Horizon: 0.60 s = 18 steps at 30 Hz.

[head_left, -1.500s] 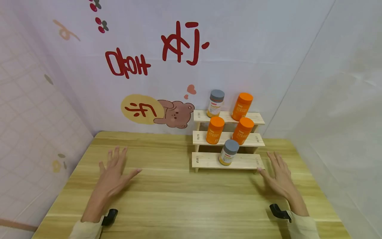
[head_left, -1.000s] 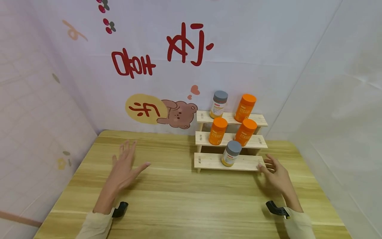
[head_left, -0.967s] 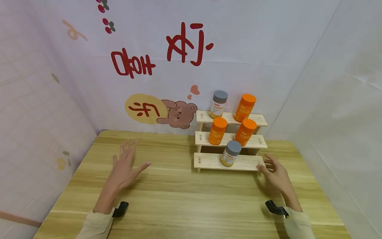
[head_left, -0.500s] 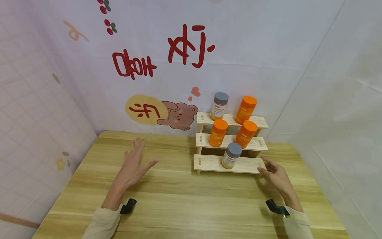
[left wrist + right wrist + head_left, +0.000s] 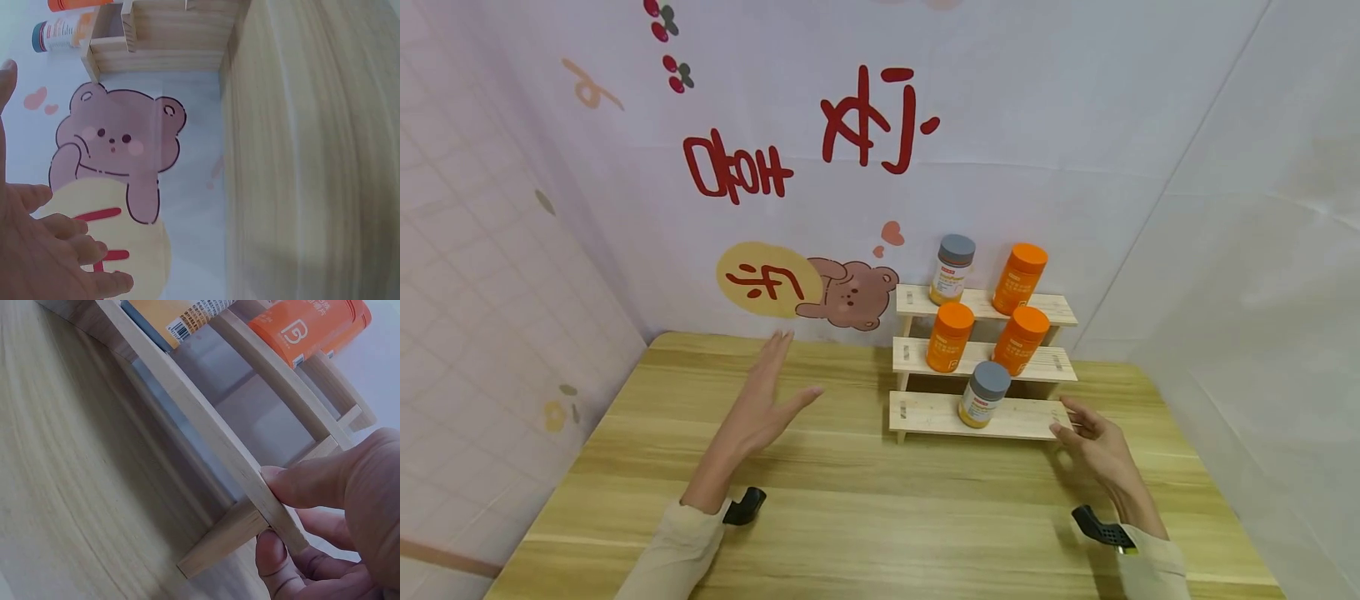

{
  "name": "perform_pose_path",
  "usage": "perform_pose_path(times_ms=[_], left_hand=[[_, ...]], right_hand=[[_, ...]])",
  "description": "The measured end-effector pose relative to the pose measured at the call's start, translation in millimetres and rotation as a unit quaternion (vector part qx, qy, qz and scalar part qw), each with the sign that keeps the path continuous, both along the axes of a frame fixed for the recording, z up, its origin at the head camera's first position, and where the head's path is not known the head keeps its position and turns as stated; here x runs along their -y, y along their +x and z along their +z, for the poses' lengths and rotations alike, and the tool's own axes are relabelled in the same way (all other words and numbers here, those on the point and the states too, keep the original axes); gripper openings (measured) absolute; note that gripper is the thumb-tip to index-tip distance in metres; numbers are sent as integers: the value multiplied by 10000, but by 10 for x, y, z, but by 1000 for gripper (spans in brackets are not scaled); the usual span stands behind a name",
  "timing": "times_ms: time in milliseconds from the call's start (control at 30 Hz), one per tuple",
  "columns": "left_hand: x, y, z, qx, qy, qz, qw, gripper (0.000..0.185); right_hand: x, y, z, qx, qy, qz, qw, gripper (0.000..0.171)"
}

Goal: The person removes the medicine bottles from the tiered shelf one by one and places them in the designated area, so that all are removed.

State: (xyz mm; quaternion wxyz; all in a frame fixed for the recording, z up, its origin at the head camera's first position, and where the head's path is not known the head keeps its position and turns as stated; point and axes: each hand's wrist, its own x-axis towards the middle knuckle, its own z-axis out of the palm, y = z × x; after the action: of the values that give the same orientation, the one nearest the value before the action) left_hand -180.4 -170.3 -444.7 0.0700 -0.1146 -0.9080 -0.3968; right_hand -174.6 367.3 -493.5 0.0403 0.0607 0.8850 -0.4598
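A three-tier wooden display shelf [image 5: 928,412] stands at the table's back right, bearing several lidded bottles. My right hand [image 5: 1103,450] pinches the right end of its lowest tier; in the right wrist view the thumb [image 5: 306,483] lies on top of the board with fingers curled beneath. Alone on that tier is a grey-lidded bottle [image 5: 979,407]. Two orange bottles [image 5: 947,346] occupy the middle tier. On the top tier are another grey-lidded bottle [image 5: 951,279] and an orange bottle [image 5: 1017,287]. Left of the shelf, my left hand [image 5: 763,417] reaches forward, fingers extended, holding nothing.
The wooden table [image 5: 880,517] extends around the shelf on the left, front and right. Behind it rises a white wall covering [image 5: 1037,117] with a printed bear [image 5: 853,296] and red characters. More covering closes off both sides.
My left hand has moved rightward, closer to the shelf. My right hand has closed its thumb and fingers around the lowest tier's right end. The bottles keep their places on the tiers.
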Motion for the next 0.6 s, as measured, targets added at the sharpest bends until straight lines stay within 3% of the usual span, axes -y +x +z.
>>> perform_pose_path(times_ms=[600], left_hand=[[-424,-257,326,187,450,-269,9984,90]], right_hand=[[-1,-4,-11,84,-175,-77,9998,76]])
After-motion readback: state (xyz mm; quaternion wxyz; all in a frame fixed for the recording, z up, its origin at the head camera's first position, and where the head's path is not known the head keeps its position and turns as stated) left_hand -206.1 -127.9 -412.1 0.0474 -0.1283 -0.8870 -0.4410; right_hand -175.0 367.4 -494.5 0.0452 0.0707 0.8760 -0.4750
